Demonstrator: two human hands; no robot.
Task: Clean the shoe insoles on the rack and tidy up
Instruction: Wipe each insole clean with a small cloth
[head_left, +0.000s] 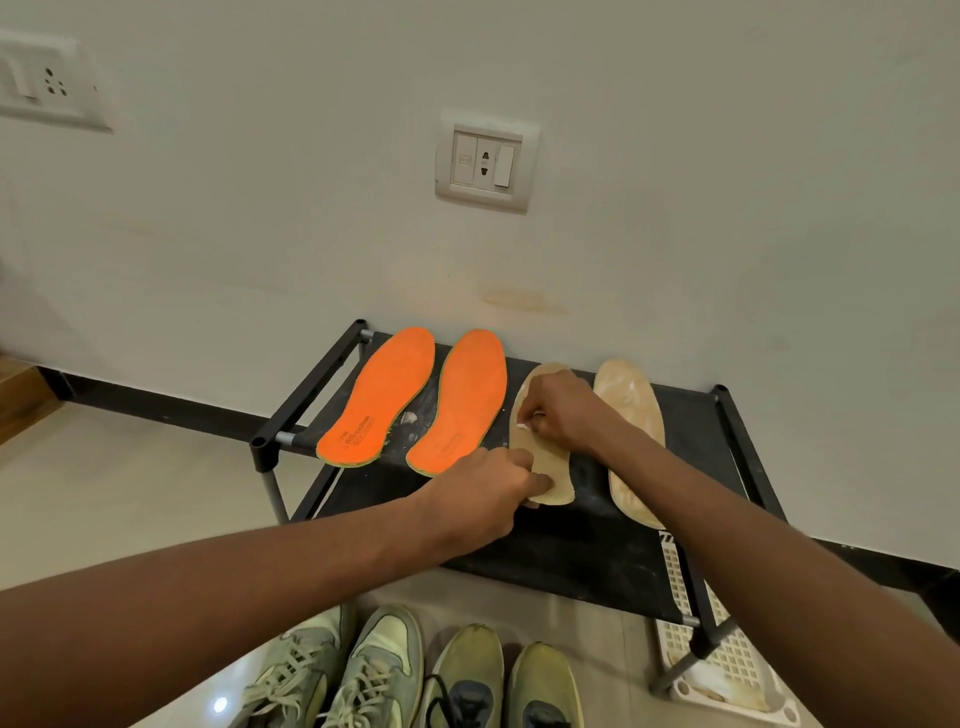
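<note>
On the rack (545, 561), right of the orange insoles (415, 400), the left hand (488, 493) pinned a tan insole's (550, 467) heel while right-hand (561, 415) fingers pinched a white wipe (521, 426), mid-scrub; the neighbouring tan insole (631, 441) probably came next.

We cannot identify the small white item (523, 425) under the right hand (558, 410), mostly hidden by its fingers (535, 422). Left hand (493, 480) covers the tan insole's (556, 480) heel edge. Sneakers (374, 675) and white basket (727, 670) are cut by the bottom edge. Orange insole (382, 397) print unreadable.
</note>
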